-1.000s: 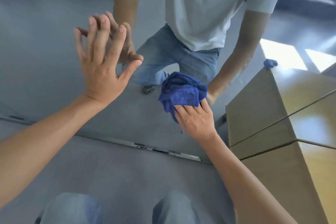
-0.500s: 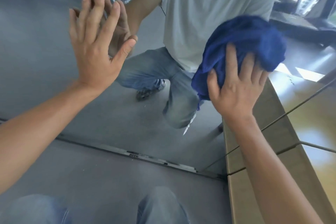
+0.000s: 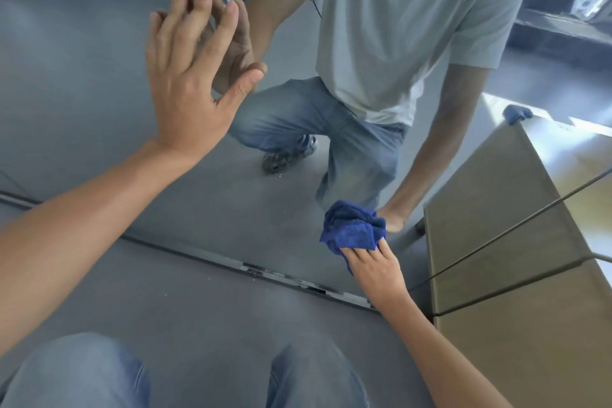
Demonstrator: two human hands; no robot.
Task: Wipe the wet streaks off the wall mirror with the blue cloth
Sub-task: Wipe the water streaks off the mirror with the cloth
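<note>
The wall mirror fills the upper part of the head view and reflects a crouching person in a grey shirt and jeans. My left hand lies flat against the glass at upper left, fingers spread, holding nothing. My right hand presses a bunched blue cloth onto the glass low down, just above the mirror's bottom frame. A few tiny droplets show on the glass near the reflected shoe; I cannot make out streaks.
A tan cabinet stands against the mirror's right edge, close to my right forearm. Grey floor lies below the frame, with my knees at the bottom edge. A second blue cloth appears in the reflection on the cabinet's top.
My right hand has swept the cloth down the glass, from high on the right to just above the bottom frame. My left hand has stayed flat on the mirror.
</note>
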